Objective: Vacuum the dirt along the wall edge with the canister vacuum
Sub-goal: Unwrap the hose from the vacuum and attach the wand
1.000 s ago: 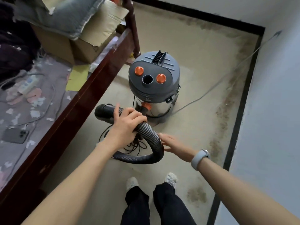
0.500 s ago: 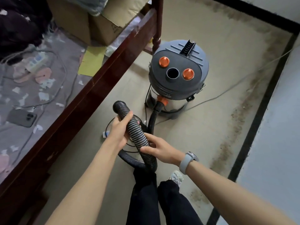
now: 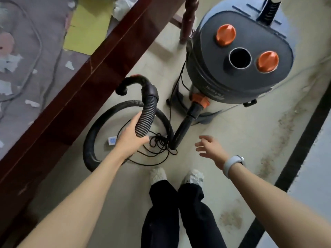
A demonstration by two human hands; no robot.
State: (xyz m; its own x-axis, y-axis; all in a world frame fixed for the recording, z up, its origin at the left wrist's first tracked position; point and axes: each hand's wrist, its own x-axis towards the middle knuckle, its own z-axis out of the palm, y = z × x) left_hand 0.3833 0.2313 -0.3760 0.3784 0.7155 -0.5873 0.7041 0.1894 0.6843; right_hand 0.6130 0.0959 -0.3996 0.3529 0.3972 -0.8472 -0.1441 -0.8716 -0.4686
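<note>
The grey canister vacuum [image 3: 238,68] with two orange knobs stands on the floor ahead of me. Its black ribbed hose [image 3: 146,113] leaves an orange collar low on the canister and loops on the floor. My left hand [image 3: 131,138] is closed around the hose just below its curved handle end, which points up and to the left. My right hand [image 3: 209,149] hovers open beside the hose base, fingers spread, holding nothing. A band of brown dirt [image 3: 279,140] runs along the black baseboard [image 3: 302,149] on the right.
A dark wooden bed rail [image 3: 86,90] runs diagonally on the left, with a bed post [image 3: 188,18] beside the vacuum. A thin black cord [image 3: 159,145] is tangled on the floor inside the hose loop. My feet [image 3: 176,176] stand just behind the hose.
My right hand has let go of the hose and moved right, open. The left hand still grips the hose, whose end now curves upward. The camera has come closer to the vacuum.
</note>
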